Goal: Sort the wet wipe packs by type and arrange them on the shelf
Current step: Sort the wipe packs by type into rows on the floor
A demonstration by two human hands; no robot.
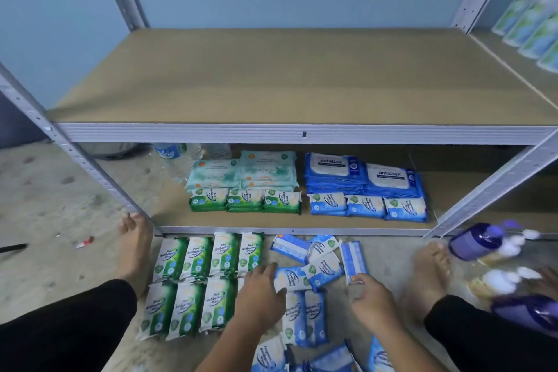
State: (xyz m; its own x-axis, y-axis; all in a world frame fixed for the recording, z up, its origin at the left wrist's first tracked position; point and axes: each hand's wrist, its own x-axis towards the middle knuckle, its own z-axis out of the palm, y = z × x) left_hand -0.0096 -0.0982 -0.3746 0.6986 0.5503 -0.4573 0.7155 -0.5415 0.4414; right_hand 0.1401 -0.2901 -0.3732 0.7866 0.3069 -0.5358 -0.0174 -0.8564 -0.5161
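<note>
Blue pack [354,260] at centre-right stands on edge, long axis pointing up-frame toward the shelf [332,232]. The right hand [372,302] pinches its near end; the left hand [260,293] lays straight fingers on another pack [291,278].

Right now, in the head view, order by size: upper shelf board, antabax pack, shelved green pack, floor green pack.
1. upper shelf board
2. antabax pack and floor green pack: alike; the floor one is nearer, so unranked
3. shelved green pack

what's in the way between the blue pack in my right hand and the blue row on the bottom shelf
Nothing visible blocks it. Between the blue pack in the right hand and the blue row there is only bare floor and the shelf's low front edge; other loose packs lie to its left.
</note>
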